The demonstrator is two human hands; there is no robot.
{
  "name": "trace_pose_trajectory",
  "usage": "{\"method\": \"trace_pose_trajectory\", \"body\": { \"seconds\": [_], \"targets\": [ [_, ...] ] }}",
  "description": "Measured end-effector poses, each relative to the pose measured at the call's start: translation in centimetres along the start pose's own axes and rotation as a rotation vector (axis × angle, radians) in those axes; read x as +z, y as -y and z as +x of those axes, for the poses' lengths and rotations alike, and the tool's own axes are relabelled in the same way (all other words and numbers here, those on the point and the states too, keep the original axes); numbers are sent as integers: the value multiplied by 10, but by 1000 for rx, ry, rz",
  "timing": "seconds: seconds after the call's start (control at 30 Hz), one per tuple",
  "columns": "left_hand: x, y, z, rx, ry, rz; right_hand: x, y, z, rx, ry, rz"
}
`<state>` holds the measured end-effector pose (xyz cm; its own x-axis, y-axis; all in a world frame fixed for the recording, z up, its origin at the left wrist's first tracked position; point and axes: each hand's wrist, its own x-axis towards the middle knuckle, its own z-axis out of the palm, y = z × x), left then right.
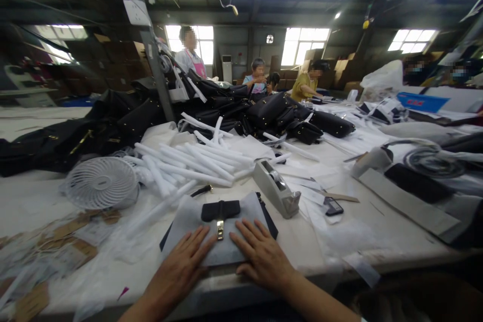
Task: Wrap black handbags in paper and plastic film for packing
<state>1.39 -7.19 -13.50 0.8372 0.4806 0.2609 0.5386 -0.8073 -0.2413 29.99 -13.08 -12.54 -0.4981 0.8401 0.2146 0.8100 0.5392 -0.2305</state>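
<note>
A dark handbag (270, 222) lies on the table in front of me, mostly covered by a sheet of pale tissue paper (188, 216). A black flap (221, 210) and a gold clasp (220, 230) show on top of the paper. My left hand (184, 257) rests flat on the paper left of the clasp, fingers stretched out. Right of the clasp, my right hand (260, 251) also lies with spread fingers on the paper. Neither hand grips anything. The rest of the bag is hidden beneath the sheet.
A tape dispenser (277, 188) stands just beyond the bag at right. White paper rolls (192, 158) pile up behind it, with black bags (264, 110) beyond. A white fan (101, 182) and cardboard tags (71, 226) lie left. Several people work across the table.
</note>
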Motion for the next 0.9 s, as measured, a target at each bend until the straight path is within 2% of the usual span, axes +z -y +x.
{"method": "trace_pose_trajectory", "body": {
  "seconds": [0.13,0.37,0.5,0.6,0.77,0.83,0.9],
  "targets": [
    [4,5,-1,-26,-13,-26,2,-2,0,-5,-18,-32],
    [1,-5,2,-37,-34,47,7,-8,4,-32,21,-82],
    [-2,-11,6,13,-127,130,7,-8,4,-17,35,-85],
    [8,-12,10,96,-226,131,1,-4,3,-4,68,-55],
    [37,-3,10,117,-428,127,-32,6,12,54,99,66],
    [40,1,10,156,-400,192,-55,4,32,108,137,86],
    [40,5,11,190,-341,234,-79,-6,65,195,191,47]
  ]
}}
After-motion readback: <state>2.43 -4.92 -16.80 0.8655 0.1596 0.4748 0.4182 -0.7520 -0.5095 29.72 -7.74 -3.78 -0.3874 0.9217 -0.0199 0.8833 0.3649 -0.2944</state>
